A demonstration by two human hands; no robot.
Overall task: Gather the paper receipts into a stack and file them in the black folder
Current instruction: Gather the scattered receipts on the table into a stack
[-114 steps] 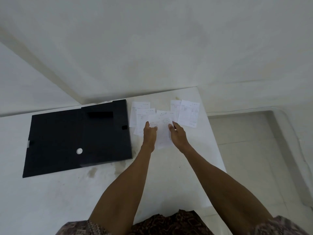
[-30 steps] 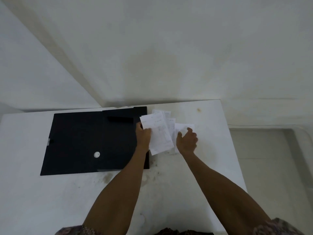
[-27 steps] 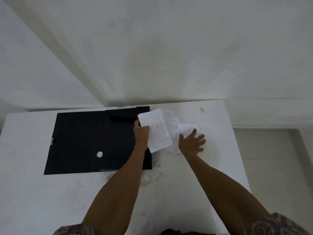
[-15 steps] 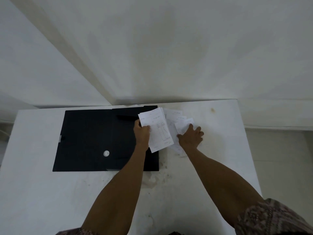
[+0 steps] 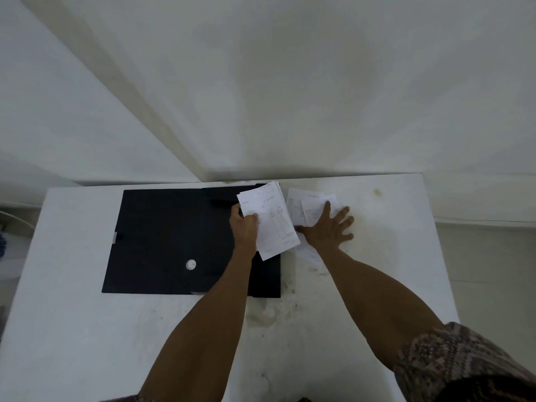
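Legible text: none; the receipts [image 5: 272,224] carry faint printed lines and table rows, too small and blurred to read.

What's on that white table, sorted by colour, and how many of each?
Black: 1, the folder.
White: 2 lots of receipts, the stack in the left hand and the loose receipts under the right hand; single sheets cannot be counted.
Total: 3.

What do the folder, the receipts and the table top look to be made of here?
Folder: probably matte black plastic or coated board; flat, stiff, no shine, with a white round button.
Receipts in the left hand: thin white printed paper; edges fan and curl.
Table: white, hard, dull, stained; painted or laminate, cannot tell.
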